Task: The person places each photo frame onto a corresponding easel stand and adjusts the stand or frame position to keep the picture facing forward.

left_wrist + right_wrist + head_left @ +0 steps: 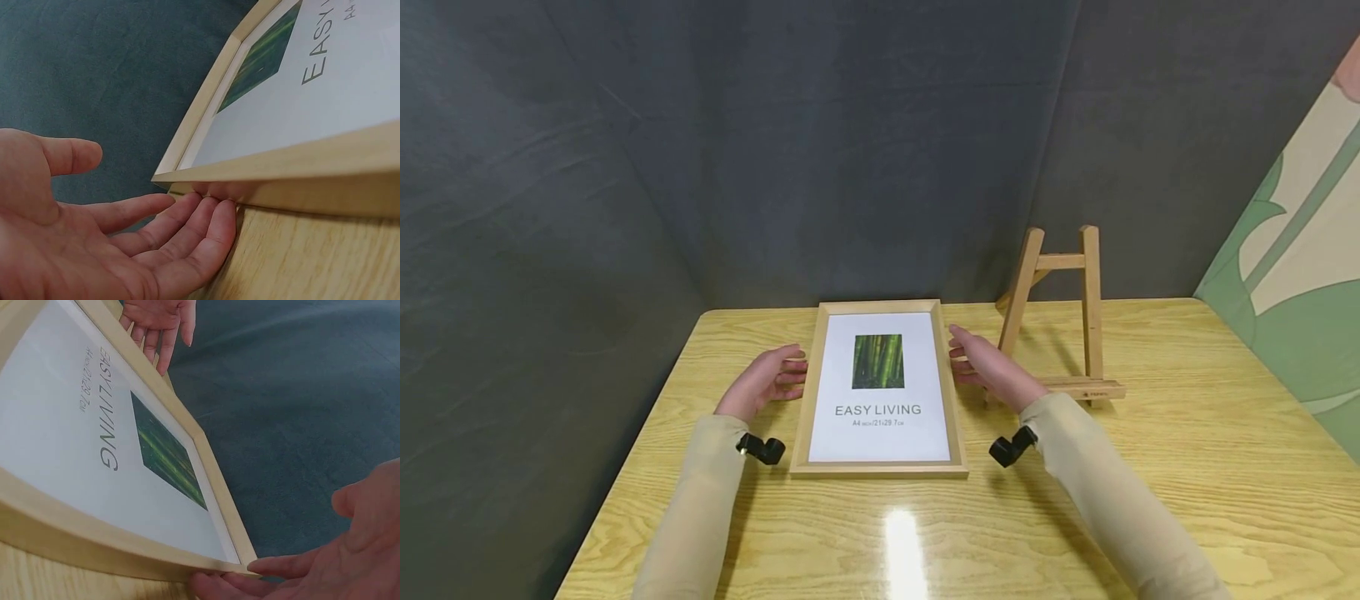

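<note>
A light wooden picture frame lies flat on the table, face up, with a white insert reading "EASY LIVING" and a small green bamboo photo. My left hand is at its left side, palm turned inward. In the left wrist view, the fingertips meet the lower part of the frame's outer side, thumb held apart. On the opposite side is my right hand, fingers extended. The right wrist view shows its fingertips right at the frame's side near a far corner, the thumb spread away.
A small wooden easel stands upright behind and right of my right hand, its ledge close to that wrist. Dark cloth hangs behind and left of the wood-grain table. A leaf-patterned panel borders the right.
</note>
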